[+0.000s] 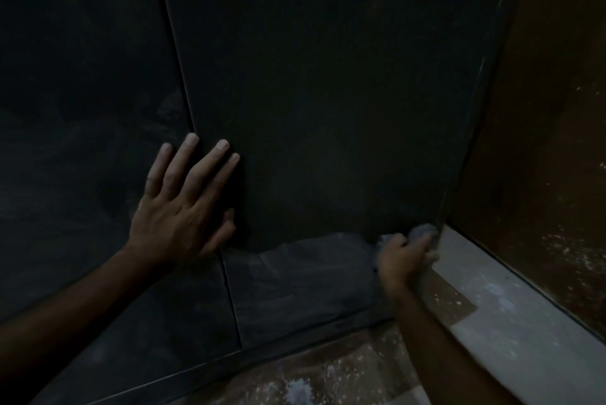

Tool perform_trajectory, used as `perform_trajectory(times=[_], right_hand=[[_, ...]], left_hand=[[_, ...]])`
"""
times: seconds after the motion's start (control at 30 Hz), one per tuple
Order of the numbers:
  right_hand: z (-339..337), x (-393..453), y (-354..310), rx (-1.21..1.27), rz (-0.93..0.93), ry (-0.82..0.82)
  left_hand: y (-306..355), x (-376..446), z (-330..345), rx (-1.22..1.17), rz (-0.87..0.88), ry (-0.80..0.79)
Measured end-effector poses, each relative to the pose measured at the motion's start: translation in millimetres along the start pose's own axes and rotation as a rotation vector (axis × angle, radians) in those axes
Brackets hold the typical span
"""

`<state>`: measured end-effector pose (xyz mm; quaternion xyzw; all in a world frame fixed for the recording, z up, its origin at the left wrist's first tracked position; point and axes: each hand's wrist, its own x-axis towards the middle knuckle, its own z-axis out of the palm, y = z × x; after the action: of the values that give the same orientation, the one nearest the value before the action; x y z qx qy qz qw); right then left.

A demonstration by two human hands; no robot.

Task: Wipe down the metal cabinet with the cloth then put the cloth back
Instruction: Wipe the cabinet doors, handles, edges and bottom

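2 hands (183, 204) on smooth dark cabinet (328, 93); right seemingly grips cloth (423, 232).

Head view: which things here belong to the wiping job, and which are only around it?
Belong to the job:
- dark metal cabinet
- crumpled grey cloth, gripped by the right hand at the cabinet's lower right corner
- left hand, flat on the cabinet

Only around:
- speckled brown floor
- brown wall

Two hands (178, 208) (405, 258), one cloth (423, 231), one cabinet (328, 93).
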<state>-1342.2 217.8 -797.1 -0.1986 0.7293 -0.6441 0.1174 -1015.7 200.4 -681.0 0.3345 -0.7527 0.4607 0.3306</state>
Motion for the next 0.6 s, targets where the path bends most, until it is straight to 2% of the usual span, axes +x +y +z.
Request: perform_trajectory(times=[0.03,0.07,0.1,0.17,0.23,0.3,0.33,0.4,0.43,0.47,0.6], right_hand=[[-2.7,17.8,-4.8,0.032,0.155,-0.005],[-3.2,29.6,-13.5,0.053,0.235,-0.008],[-1.6,31.1,-24.9,0.044,0.235,0.005],[4.9,5.6,-39.0,0.005,-0.013,0.065],[14.0,-31.9,-25.3,-0.008,-0.252,0.031],[12.8,-39.8,0.2,-0.075,-0.29,-0.035],[8.5,-23.1,4.3,-0.088,-0.192,-0.042],[-1.8,25.1,-1.3,-0.01,0.121,0.007],[-5.3,43.5,-8.3,0.022,0.206,0.037],[-6.8,49.3,-18.5,0.013,0.213,0.052],[12.7,-22.2,-24.3,0.001,-0.172,0.04]], left_hand=[[-0.6,0.6,0.0,0.003,0.008,0.001],[-1.6,0.3,0.4,0.006,0.014,0.001],[-1.9,-0.5,0.5,0.001,0.013,-0.003],[-1.2,-0.8,1.9,0.003,0.006,0.001],[-0.1,-1.2,3.2,0.008,0.004,-0.002],[-0.9,-1.4,3.0,0.013,0.008,0.002],[-1.3,-1.2,2.6,0.015,0.013,0.002],[-2.6,-1.0,2.3,0.025,0.02,-0.007],[-3.2,-1.7,2.0,0.028,0.02,-0.013],[-3.2,-2.5,1.8,0.026,0.019,-0.016],[-1.8,-2.0,2.5,0.024,0.006,-0.014]])
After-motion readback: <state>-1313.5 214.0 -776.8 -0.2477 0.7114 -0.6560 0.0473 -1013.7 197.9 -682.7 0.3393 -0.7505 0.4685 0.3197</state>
